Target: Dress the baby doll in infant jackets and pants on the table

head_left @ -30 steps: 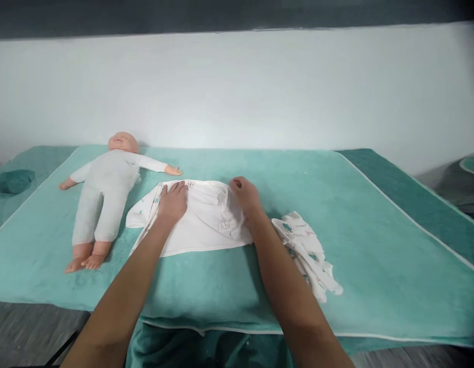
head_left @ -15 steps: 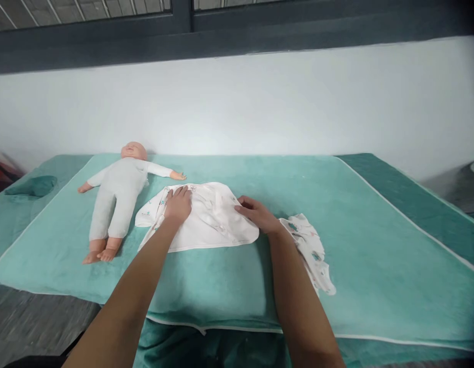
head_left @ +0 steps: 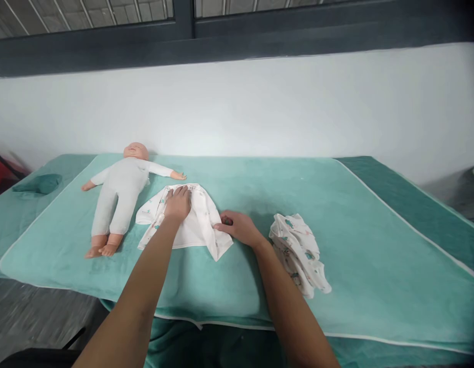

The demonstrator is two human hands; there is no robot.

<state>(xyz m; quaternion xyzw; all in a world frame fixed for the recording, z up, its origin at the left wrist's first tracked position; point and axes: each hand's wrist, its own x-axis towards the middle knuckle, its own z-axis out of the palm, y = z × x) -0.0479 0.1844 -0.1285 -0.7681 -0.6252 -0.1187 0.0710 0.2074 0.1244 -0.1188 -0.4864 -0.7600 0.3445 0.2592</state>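
Lying under both hands (head_left: pixel 178 203): white garment (head_left: pixel 190 230).

Soft even light, faint shadows, blurred lower corners, dark vignetted edges

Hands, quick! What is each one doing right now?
Left hand: open, pressed flat on the garment.
Right hand: closed, pinching the garment's folded edge.

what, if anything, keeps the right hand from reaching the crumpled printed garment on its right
Likely yes, it can reach: the right hand lies close beside the crumpled printed garment, with only bare teal towel between. Its fingers seem to pinch the white garment, so it must let go first.
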